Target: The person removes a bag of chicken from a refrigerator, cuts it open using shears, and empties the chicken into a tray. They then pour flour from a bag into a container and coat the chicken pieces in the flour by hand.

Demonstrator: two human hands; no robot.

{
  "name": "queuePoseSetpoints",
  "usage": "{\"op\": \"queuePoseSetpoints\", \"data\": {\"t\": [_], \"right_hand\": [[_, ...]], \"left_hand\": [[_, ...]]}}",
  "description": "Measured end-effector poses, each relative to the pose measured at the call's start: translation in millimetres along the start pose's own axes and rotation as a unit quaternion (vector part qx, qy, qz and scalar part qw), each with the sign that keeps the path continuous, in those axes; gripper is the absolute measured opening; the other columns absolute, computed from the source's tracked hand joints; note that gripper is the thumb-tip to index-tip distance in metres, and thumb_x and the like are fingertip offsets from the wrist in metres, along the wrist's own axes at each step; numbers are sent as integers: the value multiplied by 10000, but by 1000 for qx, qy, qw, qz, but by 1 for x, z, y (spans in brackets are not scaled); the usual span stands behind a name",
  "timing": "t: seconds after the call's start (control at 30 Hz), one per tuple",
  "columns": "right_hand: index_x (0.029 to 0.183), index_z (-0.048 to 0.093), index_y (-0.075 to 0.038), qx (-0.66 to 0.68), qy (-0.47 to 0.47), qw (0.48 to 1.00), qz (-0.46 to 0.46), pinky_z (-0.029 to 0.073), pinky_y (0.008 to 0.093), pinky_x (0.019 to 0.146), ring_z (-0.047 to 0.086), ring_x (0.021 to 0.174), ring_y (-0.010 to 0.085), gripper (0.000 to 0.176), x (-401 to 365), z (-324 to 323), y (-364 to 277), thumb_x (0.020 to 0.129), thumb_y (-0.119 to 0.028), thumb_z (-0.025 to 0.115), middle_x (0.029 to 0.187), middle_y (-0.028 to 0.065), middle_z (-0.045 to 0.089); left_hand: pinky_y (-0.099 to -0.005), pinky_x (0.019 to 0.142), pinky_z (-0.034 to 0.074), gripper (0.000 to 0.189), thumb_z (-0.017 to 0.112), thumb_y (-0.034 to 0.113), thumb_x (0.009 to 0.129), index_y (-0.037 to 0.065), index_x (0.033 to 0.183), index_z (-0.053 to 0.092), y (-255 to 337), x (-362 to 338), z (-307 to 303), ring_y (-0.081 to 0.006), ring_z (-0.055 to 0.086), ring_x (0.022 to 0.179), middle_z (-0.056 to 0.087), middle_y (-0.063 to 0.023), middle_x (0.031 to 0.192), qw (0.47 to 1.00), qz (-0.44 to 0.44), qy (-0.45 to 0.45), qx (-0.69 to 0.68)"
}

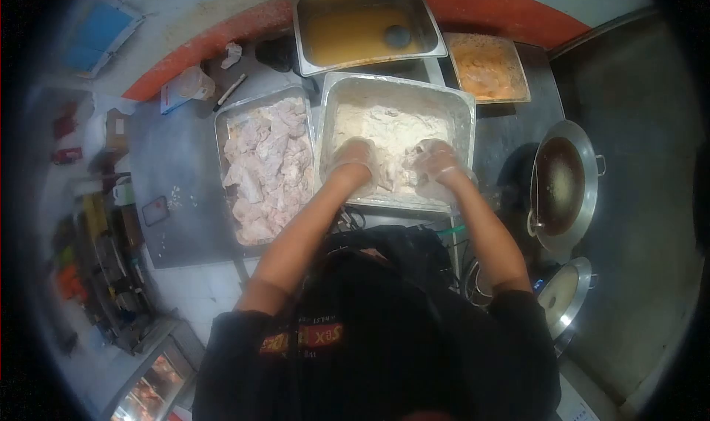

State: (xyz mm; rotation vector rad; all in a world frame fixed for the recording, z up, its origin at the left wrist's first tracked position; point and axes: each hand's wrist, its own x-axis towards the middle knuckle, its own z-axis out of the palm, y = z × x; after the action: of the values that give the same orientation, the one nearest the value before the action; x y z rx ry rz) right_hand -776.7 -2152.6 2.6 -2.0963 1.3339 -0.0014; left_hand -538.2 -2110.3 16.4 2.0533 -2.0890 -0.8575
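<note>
Both my hands, in clear plastic gloves, reach into a deep metal pan (323, 118) of pale flour (392, 121). At the left side of the flour is my left hand (355, 158), its fingers buried or turned out of sight. My right hand (438, 162) is near the right wall, dusted white, with its fingers blurred in the flour. Between the hands lie flour-coated lumps (396, 173) whose kind I cannot make out. Left of the pan, a shallow metal tray (220, 136) is heaped with flour-coated chicken pieces (270, 158).
Behind the pan stands a metal container (303, 40) of yellowish liquid. A tray of orange-coloured pieces (488, 66) sits at the back right. To the right are a large wok (589, 173) of dark oil and another pan (566, 302). A marker (231, 92) lies at the back left.
</note>
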Motion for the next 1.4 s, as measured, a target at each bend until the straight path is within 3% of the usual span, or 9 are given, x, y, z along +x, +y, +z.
{"op": "queuePoseSetpoints", "data": {"t": [0.27, 0.33, 0.43, 0.77, 0.97, 1.03, 1.07, 1.23, 1.4], "right_hand": [[725, 666, -71, 107, 197, 971, 83, 505, 393, 642, 631, 654, 278, 149, -20, -30, -64, 738, -219, 650, 705, 144, 648], [629, 648, -62, 41, 423, 899, 105, 496, 381, 612, 617, 588, 239, 163, 0, 0, -99, 720, -196, 666, 602, 122, 624], [628, 631, -24, 93, 262, 944, 178, 495, 383, 622, 625, 618, 271, 178, -1, -22, -81, 709, -178, 672, 615, 152, 620], [631, 635, -34, 174, 382, 900, 116, 497, 369, 552, 615, 540, 270, 208, -27, -35, -102, 665, -216, 728, 616, 141, 630], [663, 651, -56, 23, 301, 935, 187, 493, 375, 540, 605, 544, 281, 271, -27, -30, -86, 700, -320, 701, 648, 126, 644], [709, 652, -36, -272, 308, 910, -48, 503, 375, 589, 626, 604, 265, 256, -13, -45, -86, 725, -290, 683, 716, 122, 663], [774, 675, -50, 157, 290, 942, 68, 503, 369, 629, 636, 660, 247, 262, -13, -50, -99, 755, -310, 665, 745, 107, 664], [804, 708, -86, 447, 303, 841, -41, 492, 384, 612, 628, 676, 274, 285, 12, -60, -187, 787, -356, 620, 723, 109, 649], [694, 684, -107, 26, 248, 961, -120, 493, 406, 636, 629, 698, 287, 225, 102, -14, -252, 784, -280, 572, 779, 123, 665]], "left_hand": [[-418, 779, 505, 233, 568, 193, 776, 1, 867, 664, 52, -13, -29, -370, 631, 851, 642, -227, 884, 993, 5, 100, -67], [-425, 768, 514, 218, 576, 177, 768, 1, 860, 664, 74, -15, -28, -366, 639, 848, 646, -225, 884, 999, -38, 36, -4], [-426, 741, 514, 243, 579, 208, 768, -7, 824, 676, 64, -25, -45, -363, 637, 807, 645, -223, 850, 987, -53, 121, -94], [-430, 785, 504, 321, 602, 239, 773, 27, 1013, 633, 46, -41, -49, -348, 627, 868, 636, -193, 929, 979, 36, 187, -72], [-397, 779, 512, 373, 632, 268, 778, 27, 1062, 622, 26, -50, -52, -334, 628, 858, 642, -189, 919, 987, 0, 153, -47], [-383, 800, 502, 335, 598, 286, 805, 54, 1046, 612, 16, -51, -69, -314, 622, 891, 624, -167, 976, 976, -6, 197, -91], [-380, 787, 512, 340, 663, 250, 771, 35, 1032, 638, 14, -69, -83, -313, 637, 880, 655, -158, 952, 955, -2, 241, -171], [-343, 826, 503, 357, 696, 130, 736, 38, 1076, 640, -8, -121, -145, -280, 639, 893, 666, -125, 988, 905, -59, 396, -144], [-328, 855, 490, 368, 676, 130, 756, 13, 1101, 626, -83, -128, -154, -279, 633, 967, 658, -144, 1077, 865, -108, 448, -197]]}}
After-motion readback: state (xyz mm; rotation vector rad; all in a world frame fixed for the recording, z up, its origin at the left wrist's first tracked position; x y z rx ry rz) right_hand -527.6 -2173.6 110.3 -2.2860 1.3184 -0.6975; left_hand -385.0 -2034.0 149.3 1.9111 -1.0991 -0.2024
